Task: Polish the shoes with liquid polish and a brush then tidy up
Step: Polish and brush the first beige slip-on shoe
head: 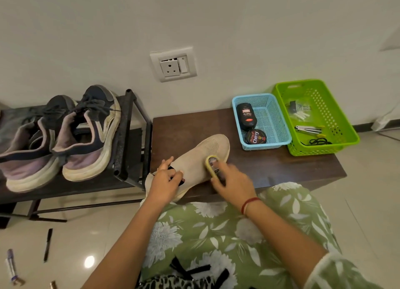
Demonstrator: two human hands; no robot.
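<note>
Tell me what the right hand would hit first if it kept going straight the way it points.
Most likely the beige shoe: the right hand points up and left, and the brush it grips seems to touch the shoe's upper.

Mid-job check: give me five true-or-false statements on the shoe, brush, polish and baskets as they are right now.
1. The right hand holds the brush against the beige shoe. True.
2. The left hand rests flat on the bench. False: it grips the beige shoe at its opening.
3. The liquid polish bottle lies in the blue basket. True.
4. The Cherry polish tin sits in the green basket. False: it is in the blue basket, next to the bottle.
5. The dark sneakers stand on the bench. False: they stand on the shoe rack to the left.
</note>
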